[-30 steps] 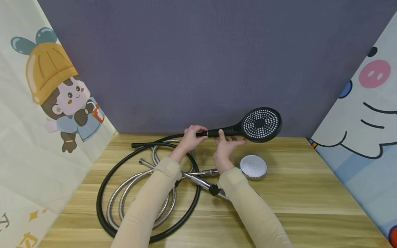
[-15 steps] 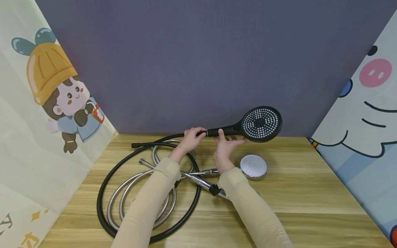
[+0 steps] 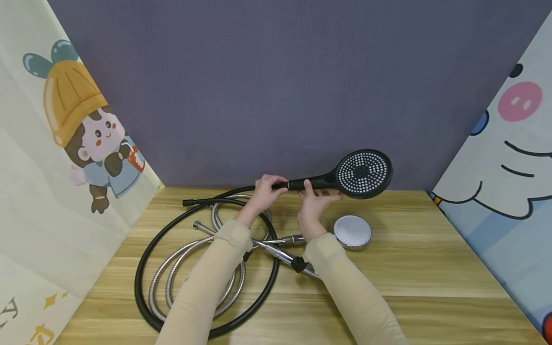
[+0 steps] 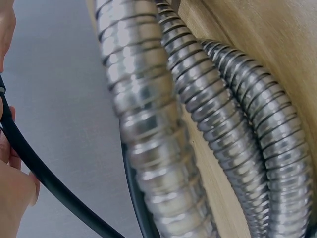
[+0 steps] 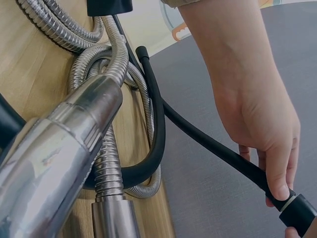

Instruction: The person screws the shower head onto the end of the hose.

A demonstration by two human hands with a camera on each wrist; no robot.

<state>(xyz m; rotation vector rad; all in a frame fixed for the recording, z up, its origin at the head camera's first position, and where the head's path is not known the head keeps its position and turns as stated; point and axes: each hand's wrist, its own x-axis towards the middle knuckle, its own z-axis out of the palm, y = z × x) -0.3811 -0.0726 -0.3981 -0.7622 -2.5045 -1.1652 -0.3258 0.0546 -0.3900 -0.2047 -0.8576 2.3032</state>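
A black handheld shower head [image 3: 364, 173] is held up in front of the dark back panel, its round face with pale nozzles turned toward me. My right hand [image 3: 311, 208] grips its handle from below, thumb on the near side. At the handle's base, my left hand [image 3: 263, 194] pinches the end of a black hose [image 5: 213, 146], thumb and fingers around it. The hose end meets the handle there, with a thin pale ring [image 5: 288, 202] visible at the joint in the right wrist view. From the left hand, the hose runs back into a large loop on the table.
Coiled metal hoses [image 3: 152, 282] lie inside the black loop under my left forearm. A chrome shower head [image 3: 352, 231] rests right of my right wrist. Another chrome handle piece with a black bracket [image 3: 297, 264] lies between the forearms. The wooden table [image 3: 431, 268] meets the dark panel [image 3: 276, 96] behind.
Fingers of my left hand have shifted slightly on the hose end at the joint. My right hand and the black shower head stay nearly where they were.
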